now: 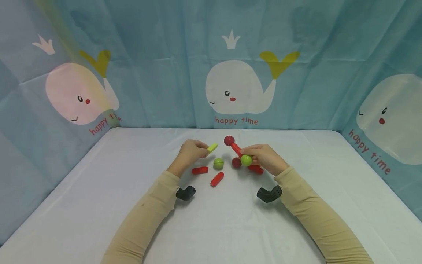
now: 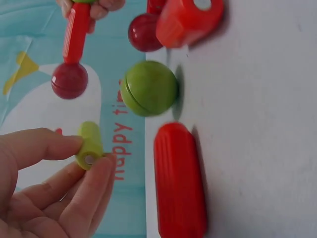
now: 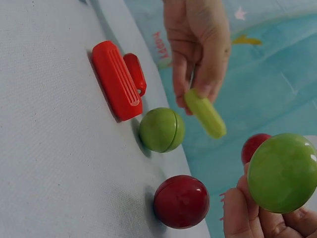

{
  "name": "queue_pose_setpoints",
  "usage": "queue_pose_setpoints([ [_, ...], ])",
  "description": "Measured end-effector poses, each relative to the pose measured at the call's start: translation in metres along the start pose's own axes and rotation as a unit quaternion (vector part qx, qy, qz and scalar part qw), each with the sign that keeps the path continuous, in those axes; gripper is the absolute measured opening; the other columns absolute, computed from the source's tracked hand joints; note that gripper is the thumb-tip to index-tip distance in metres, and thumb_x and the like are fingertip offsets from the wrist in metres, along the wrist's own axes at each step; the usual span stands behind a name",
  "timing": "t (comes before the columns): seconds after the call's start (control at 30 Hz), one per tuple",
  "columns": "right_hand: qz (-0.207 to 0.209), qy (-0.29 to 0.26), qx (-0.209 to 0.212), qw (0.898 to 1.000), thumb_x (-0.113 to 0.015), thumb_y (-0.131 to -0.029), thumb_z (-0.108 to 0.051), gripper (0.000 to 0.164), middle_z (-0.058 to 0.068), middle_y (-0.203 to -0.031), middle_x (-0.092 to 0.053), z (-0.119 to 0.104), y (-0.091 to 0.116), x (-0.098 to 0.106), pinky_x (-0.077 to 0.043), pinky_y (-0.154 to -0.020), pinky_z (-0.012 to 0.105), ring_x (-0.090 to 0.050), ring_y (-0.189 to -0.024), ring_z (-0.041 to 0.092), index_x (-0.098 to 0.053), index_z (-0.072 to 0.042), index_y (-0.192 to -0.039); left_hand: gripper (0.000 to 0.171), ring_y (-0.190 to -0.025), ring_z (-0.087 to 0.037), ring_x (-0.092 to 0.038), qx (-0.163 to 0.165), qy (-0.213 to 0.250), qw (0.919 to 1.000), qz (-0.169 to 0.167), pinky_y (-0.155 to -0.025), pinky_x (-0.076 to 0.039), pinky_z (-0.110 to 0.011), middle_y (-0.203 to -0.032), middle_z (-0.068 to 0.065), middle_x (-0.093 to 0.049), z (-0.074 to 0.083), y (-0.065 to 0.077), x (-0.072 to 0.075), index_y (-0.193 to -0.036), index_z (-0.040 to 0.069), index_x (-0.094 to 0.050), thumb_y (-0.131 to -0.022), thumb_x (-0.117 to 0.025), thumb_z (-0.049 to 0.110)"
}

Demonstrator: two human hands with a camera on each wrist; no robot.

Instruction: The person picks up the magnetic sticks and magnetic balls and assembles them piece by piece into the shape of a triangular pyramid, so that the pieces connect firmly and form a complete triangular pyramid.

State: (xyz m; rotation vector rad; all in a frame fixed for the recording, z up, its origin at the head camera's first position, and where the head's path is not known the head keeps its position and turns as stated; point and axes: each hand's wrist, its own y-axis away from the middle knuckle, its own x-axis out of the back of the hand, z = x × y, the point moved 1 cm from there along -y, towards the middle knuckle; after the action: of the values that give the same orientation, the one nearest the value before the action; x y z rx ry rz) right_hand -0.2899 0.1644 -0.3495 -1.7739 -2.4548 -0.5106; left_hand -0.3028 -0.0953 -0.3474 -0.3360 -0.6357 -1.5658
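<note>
My left hand [image 1: 191, 154] pinches a short yellow-green rod [image 1: 212, 147] between thumb and fingers, above the table. A small silvery disc shows in the rod's end in the left wrist view. My right hand [image 1: 265, 158] grips a red rod [image 1: 236, 149] that has a dark red ball [image 1: 229, 140] on its far end and a green ball [image 1: 246, 160] on its near end. Between the hands lies another green ball [image 2: 149, 89] on the table. A second dark red ball [image 3: 181, 202] lies below the right hand, beside a red rod [image 1: 256, 169].
Two more red rods [image 1: 200, 170] [image 1: 217, 179] lie on the white tabletop [image 1: 224, 227], nearer the left hand. Black curved camera mounts [image 1: 186, 193] [image 1: 269, 194] stick out from both wrists. A blue whale-print curtain [image 1: 158, 88] hangs behind the table.
</note>
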Motion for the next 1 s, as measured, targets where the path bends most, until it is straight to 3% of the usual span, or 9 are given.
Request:
queue_pose_setpoints([
  [0.13, 0.002, -0.005, -0.001, 1.000, -0.061, -0.098, -0.028, 0.043, 0.005, -0.104, -0.071, -0.001, 0.001, 0.000, -0.054, -0.079, 0.019, -0.059, -0.090, 0.016, -0.063, 0.003, -0.128, 0.030, -0.102, -0.021, -0.068, -0.004, 0.030, 0.9995, 0.005, -0.098, -0.052, -0.038, -0.113, -0.010, -0.073, 0.004, 0.004, -0.002, -0.118, 0.010, -0.072, -0.091, -0.066, 0.021],
  [0.47, 0.004, -0.005, -0.009, 1.000, -0.059, -0.099, -0.027, 0.044, 0.002, -0.100, -0.070, -0.001, 0.001, -0.001, -0.054, -0.080, 0.019, -0.059, -0.090, 0.017, -0.061, 0.005, -0.130, 0.029, -0.102, -0.021, -0.069, -0.010, 0.051, 0.9986, -0.006, -0.101, -0.052, -0.039, -0.112, -0.010, -0.073, 0.013, 0.011, -0.007, -0.117, 0.008, -0.072, -0.092, -0.067, 0.020],
  [0.63, 0.003, 0.004, -0.013, 1.000, -0.060, -0.098, -0.027, 0.044, 0.005, -0.104, -0.070, -0.001, 0.000, -0.003, -0.054, -0.081, 0.020, -0.060, -0.090, 0.017, -0.062, 0.004, -0.129, 0.029, -0.101, -0.021, -0.069, -0.011, 0.045, 0.9988, -0.014, -0.102, -0.052, -0.039, -0.113, -0.009, -0.072, 0.016, 0.014, -0.008, -0.118, 0.010, -0.072, -0.092, -0.068, 0.022],
  [1.0, -0.010, 0.004, -0.009, 1.000, -0.062, -0.097, -0.026, 0.044, -0.001, -0.093, -0.070, 0.001, -0.002, -0.003, -0.055, -0.078, 0.019, -0.061, -0.083, 0.013, -0.062, 0.007, -0.126, 0.028, -0.103, -0.022, -0.067, -0.010, 0.036, 0.9991, -0.021, -0.102, -0.051, -0.040, -0.113, -0.007, -0.072, 0.018, 0.017, -0.008, -0.118, 0.012, -0.072, -0.093, -0.067, 0.023],
])
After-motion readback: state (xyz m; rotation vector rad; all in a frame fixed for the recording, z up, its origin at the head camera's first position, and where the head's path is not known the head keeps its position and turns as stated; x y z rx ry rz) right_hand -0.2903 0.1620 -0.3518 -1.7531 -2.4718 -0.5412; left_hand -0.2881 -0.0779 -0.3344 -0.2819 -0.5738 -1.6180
